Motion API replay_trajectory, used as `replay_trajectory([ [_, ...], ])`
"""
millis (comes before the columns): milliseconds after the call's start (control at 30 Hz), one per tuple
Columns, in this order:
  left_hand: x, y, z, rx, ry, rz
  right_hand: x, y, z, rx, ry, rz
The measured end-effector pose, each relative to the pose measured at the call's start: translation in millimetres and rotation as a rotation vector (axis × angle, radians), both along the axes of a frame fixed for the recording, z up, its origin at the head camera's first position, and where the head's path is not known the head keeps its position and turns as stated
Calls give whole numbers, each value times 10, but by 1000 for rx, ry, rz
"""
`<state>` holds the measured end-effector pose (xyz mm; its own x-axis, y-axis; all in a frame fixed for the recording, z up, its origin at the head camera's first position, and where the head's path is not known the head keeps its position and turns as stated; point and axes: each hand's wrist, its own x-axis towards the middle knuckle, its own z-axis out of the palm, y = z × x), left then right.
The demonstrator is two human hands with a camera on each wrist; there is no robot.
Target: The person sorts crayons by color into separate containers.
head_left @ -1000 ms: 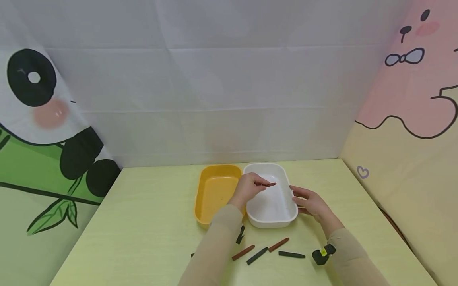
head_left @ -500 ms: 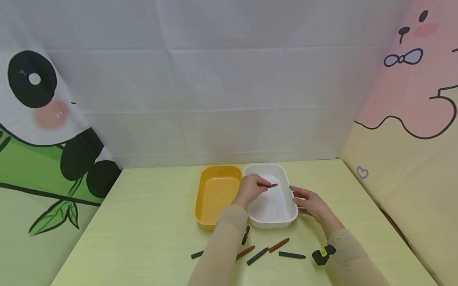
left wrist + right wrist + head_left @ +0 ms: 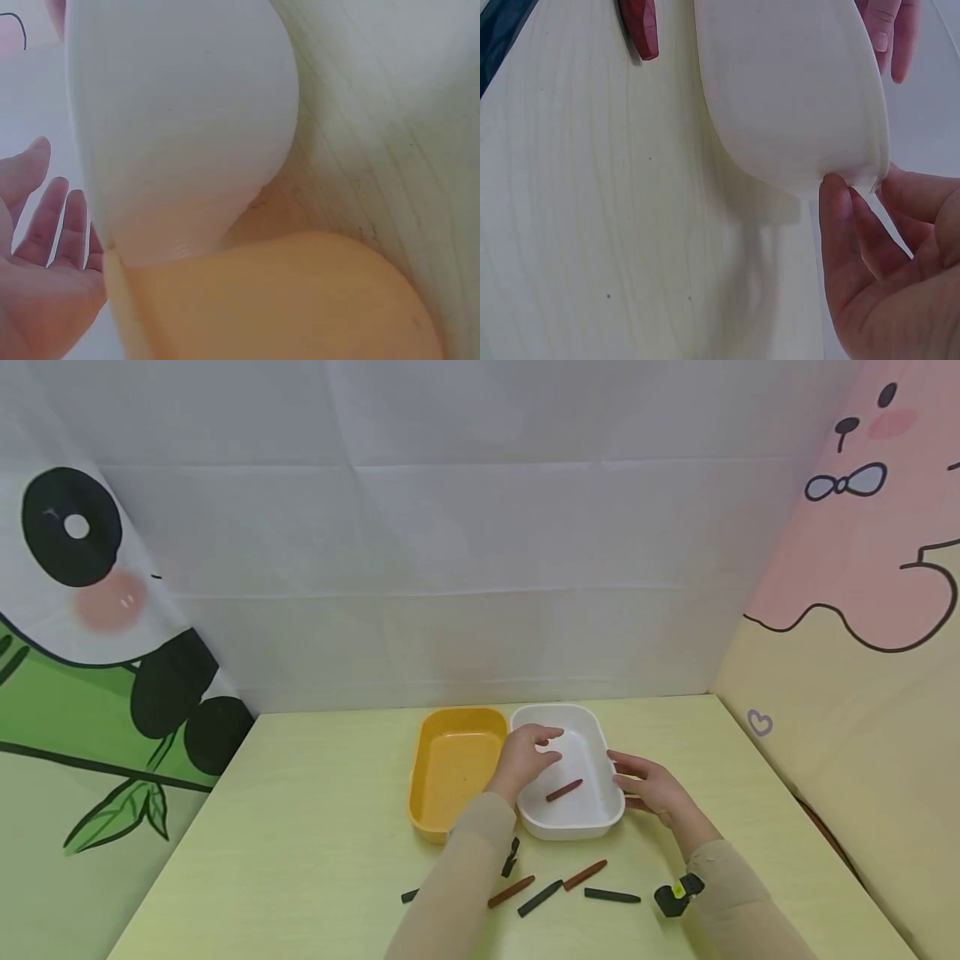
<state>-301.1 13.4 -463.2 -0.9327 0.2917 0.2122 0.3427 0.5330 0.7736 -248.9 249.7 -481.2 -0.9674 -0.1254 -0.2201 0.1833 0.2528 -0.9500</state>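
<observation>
A red-brown crayon is inside the white tray, toward its near half. My left hand is over the tray's left side, thumb and fingers spread apart with nothing between them. In the left wrist view this hand shows past the tray rims, fingers loose. My right hand holds the white tray by its right edge. The right wrist view shows its fingertips against the outer wall, just below the rim.
A yellow tray stands against the white tray's left side. Several red-brown and dark crayons lie in front on the pale table, including a dark one and a red-brown one. My left sleeve partly covers others. A white cloth wall rises behind.
My left thumb and fingers have parted and let go of the red-brown crayon, which is now lower in the white tray. The right hand has stayed at the tray's edge.
</observation>
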Motion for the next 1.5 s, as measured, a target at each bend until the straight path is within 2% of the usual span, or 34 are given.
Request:
replay_trajectory([
  [333, 72, -54, 163, 12, -65, -29, -1, -12, 18, 13, -6, -3],
  [567, 157, -185, 271, 26, -84, -76, -16, -16, 44, 9, -4, -6],
  [667, 215, -261, 284, 33, -93, -87, -20, -10, 43, 16, -7, -5],
  [833, 313, -381, 297, 50, -68, -117, -15, 1, 39, 33, -13, -14],
  [1133, 519, -587, 322, 58, -45, -125, 1, -5, 30, 8, -3, -9],
  [1500, 777, -833, 267, 37, 4, -169, 9, -19, 14, 11, -19, -18],
])
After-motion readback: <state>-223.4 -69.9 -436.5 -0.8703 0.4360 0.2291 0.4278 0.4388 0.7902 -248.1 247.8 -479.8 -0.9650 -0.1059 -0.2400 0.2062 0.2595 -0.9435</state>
